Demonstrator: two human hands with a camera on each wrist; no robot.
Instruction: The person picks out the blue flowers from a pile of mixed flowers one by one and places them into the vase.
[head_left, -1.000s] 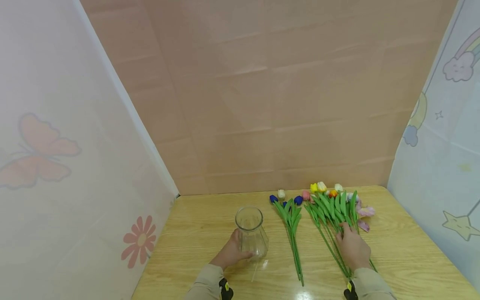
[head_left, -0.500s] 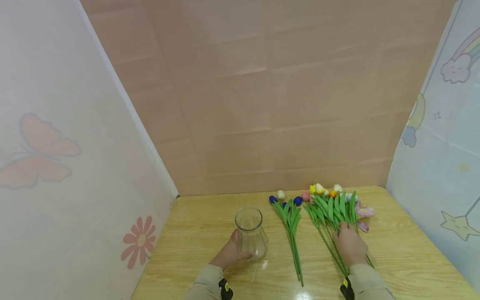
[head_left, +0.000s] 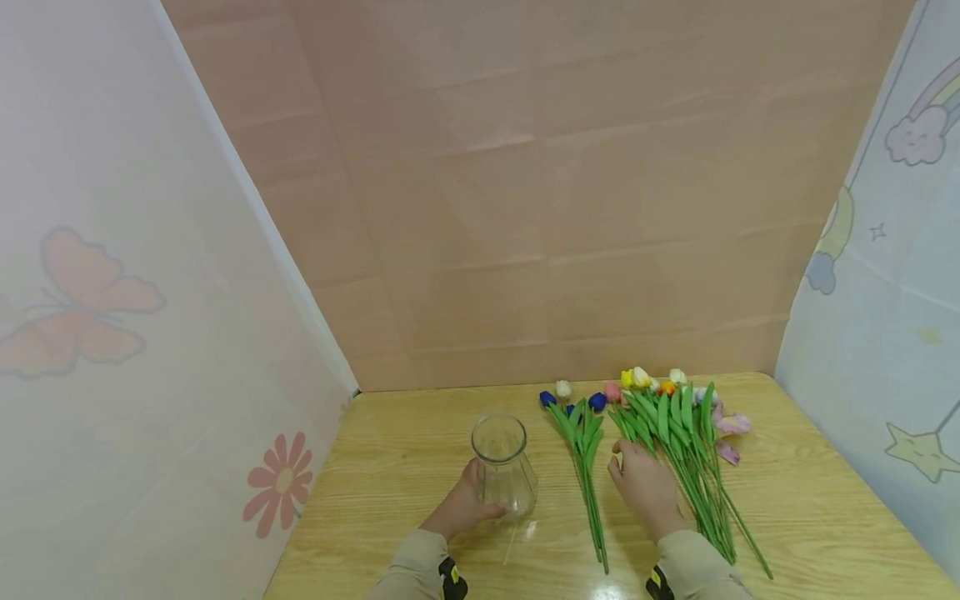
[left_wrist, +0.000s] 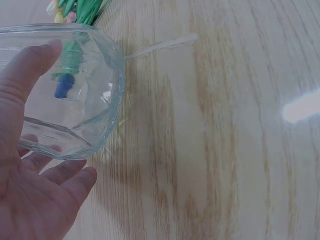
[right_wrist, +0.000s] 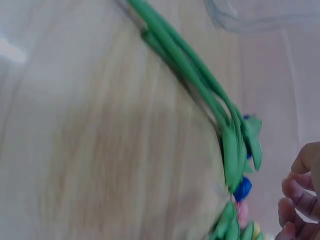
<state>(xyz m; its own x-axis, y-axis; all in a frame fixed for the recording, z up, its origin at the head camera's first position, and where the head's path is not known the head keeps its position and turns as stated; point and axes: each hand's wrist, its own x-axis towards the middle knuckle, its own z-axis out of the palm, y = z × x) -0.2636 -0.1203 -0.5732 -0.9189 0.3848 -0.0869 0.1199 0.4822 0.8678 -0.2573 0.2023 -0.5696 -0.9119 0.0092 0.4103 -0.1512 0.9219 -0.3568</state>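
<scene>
My left hand (head_left: 467, 506) grips a clear glass vase (head_left: 510, 483) that stands on the table. In the left wrist view the thumb (left_wrist: 35, 62) lies along one side of the glass and the fingers are on the other. My right hand (head_left: 647, 490) holds nothing, fingers loosely bent, between two bunches of artificial tulips. The smaller bunch (head_left: 583, 450), with blue and white heads, lies left of it. A larger bunch (head_left: 678, 425) of yellow, white, pink and orange heads lies right of it. In the right wrist view green stems (right_wrist: 185, 65) pass below the curled fingertips (right_wrist: 295, 192).
A pink lily-like flower (head_left: 729, 423) lies by the larger bunch. The wooden table (head_left: 405, 425) backs onto a tan cloth wall (head_left: 540, 208), with printed white cloth (head_left: 150, 208) at the left and a similar sheet (head_left: 885, 333) at the right.
My right hand has let go of the larger tulip bunch and moved left toward the smaller one. The released stems now lie farther right. The left hand and vase have stayed put.
</scene>
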